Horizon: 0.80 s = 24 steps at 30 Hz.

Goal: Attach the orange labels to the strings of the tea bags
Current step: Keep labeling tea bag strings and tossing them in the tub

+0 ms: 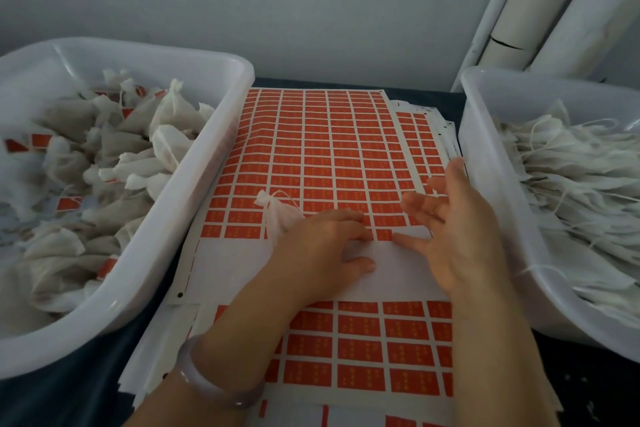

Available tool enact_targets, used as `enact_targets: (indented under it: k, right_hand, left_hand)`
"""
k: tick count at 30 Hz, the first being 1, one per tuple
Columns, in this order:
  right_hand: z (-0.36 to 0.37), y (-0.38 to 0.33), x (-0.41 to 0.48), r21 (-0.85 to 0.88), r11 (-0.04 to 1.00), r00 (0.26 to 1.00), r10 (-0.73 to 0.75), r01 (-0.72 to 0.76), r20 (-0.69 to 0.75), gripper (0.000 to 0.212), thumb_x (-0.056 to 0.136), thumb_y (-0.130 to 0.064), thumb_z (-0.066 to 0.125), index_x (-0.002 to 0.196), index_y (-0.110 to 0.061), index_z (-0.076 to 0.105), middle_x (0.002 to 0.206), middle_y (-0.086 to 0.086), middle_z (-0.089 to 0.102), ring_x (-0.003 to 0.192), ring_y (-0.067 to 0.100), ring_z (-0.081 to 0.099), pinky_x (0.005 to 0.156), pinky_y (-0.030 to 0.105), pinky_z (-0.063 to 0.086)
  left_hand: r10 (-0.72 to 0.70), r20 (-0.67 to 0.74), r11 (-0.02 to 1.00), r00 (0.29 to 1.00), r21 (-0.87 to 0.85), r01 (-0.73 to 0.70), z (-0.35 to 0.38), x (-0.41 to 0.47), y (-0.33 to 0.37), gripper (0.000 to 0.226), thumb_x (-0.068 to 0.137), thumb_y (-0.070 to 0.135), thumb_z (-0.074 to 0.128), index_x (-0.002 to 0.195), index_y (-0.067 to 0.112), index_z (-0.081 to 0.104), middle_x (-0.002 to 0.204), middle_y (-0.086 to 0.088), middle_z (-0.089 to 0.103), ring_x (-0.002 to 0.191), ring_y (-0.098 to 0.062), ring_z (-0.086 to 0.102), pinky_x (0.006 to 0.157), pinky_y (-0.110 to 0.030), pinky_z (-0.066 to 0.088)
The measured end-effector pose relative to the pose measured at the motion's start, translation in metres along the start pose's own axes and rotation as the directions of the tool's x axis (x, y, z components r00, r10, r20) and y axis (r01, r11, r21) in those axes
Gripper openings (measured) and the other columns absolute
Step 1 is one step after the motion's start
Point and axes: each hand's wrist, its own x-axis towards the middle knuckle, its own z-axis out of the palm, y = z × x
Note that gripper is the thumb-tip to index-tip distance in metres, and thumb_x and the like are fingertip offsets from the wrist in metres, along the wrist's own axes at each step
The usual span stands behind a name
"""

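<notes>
A sheet of orange labels [322, 149] lies flat in the middle, its lower rows peeled to bare white backing. My left hand [318, 250] rests on the sheet and holds a white tea bag [278, 215] under the palm, its tied top and string pointing up-left. My left forefinger reaches to the lowest orange label [383, 234] at the edge of the peeled area. My right hand [457, 222] hovers just right of it, fingers spread, with the thumb tip touching the backing beside that label. I cannot see a label stuck to either hand.
A white bin [194, 184] on the left holds tea bags with orange labels. A white bin [485, 156] on the right holds plain tea bags with loose strings. More label sheets [381, 350] lie stacked underneath, toward me. White pipes stand at the back right.
</notes>
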Motion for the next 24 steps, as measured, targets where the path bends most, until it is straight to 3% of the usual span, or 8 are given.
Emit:
enact_targets:
  k: [4, 7, 11, 15, 21, 24]
  right_hand:
    - [0.004, 0.003, 0.000, 0.032, 0.997, 0.996, 0.067, -0.070, 0.065, 0.037, 0.090, -0.061, 0.040, 0.105, -0.032, 0.057, 0.087, -0.004, 0.072, 0.082, 0.016, 0.071, 0.065, 0.040, 0.059]
    - [0.003, 0.004, 0.000, 0.017, 0.999, 0.997, 0.045, -0.046, 0.057, 0.038, 0.090, -0.062, 0.039, 0.106, -0.033, 0.057, 0.088, -0.005, 0.072, 0.078, 0.012, 0.071, 0.065, 0.039, 0.059]
    - [-0.004, 0.000, 0.002, -0.021, 0.999, 0.999, -0.035, 0.035, 0.003, 0.036, 0.088, -0.066, 0.036, 0.098, -0.037, 0.055, 0.087, -0.010, 0.069, 0.083, 0.009, 0.067, 0.077, 0.046, 0.055]
    - [-0.002, -0.001, 0.000, -0.003, 1.000, 1.000, -0.017, 0.017, 0.013, 0.035, 0.088, -0.064, 0.038, 0.097, -0.035, 0.053, 0.096, -0.005, 0.068, 0.090, 0.013, 0.066, 0.082, 0.050, 0.053]
    - [-0.004, 0.001, 0.001, 0.057, 0.998, 0.999, 0.008, -0.010, 0.038, 0.035, 0.088, -0.064, 0.039, 0.094, -0.034, 0.055, 0.097, -0.002, 0.070, 0.092, 0.015, 0.068, 0.080, 0.051, 0.054]
    - [-0.005, 0.002, 0.004, 0.079, 0.997, 0.999, 0.012, -0.015, 0.042, 0.037, 0.087, -0.066, 0.040, 0.094, -0.034, 0.057, 0.091, -0.004, 0.072, 0.084, 0.014, 0.071, 0.077, 0.049, 0.055]
  left_hand:
    - [0.014, -0.011, 1.000, 1.000, -0.001, -0.014, 0.000, -0.001, -0.001, 0.043, 0.087, 0.039, 0.062, 0.129, 0.034, 0.055, 0.144, 0.017, 0.043, 0.132, -0.006, 0.036, 0.103, -0.025, 0.025]
    - [0.015, -0.009, 1.000, 1.000, 0.003, -0.015, 0.000, -0.001, -0.001, 0.043, 0.087, 0.040, 0.062, 0.130, 0.035, 0.054, 0.144, 0.017, 0.042, 0.132, -0.006, 0.036, 0.102, -0.024, 0.023]
    - [0.011, 0.006, 1.000, 1.000, 0.006, -0.011, -0.001, 0.000, 0.000, 0.044, 0.088, 0.042, 0.061, 0.130, 0.035, 0.054, 0.144, 0.018, 0.041, 0.134, -0.006, 0.034, 0.107, -0.028, 0.026]
    - [0.013, -0.005, 1.000, 1.000, 0.011, -0.013, 0.000, 0.001, -0.002, 0.043, 0.087, 0.041, 0.062, 0.129, 0.035, 0.055, 0.143, 0.019, 0.042, 0.132, -0.006, 0.036, 0.100, -0.022, 0.023]
    - [0.010, -0.012, 1.000, 1.000, 0.005, -0.010, 0.002, 0.001, -0.002, 0.043, 0.087, 0.040, 0.063, 0.129, 0.035, 0.055, 0.142, 0.018, 0.043, 0.132, -0.006, 0.037, 0.099, -0.023, 0.024]
    - [0.012, -0.014, 1.000, 1.000, 0.002, -0.012, 0.002, 0.001, -0.002, 0.043, 0.087, 0.040, 0.063, 0.129, 0.034, 0.056, 0.143, 0.018, 0.043, 0.132, -0.006, 0.037, 0.100, -0.023, 0.024]
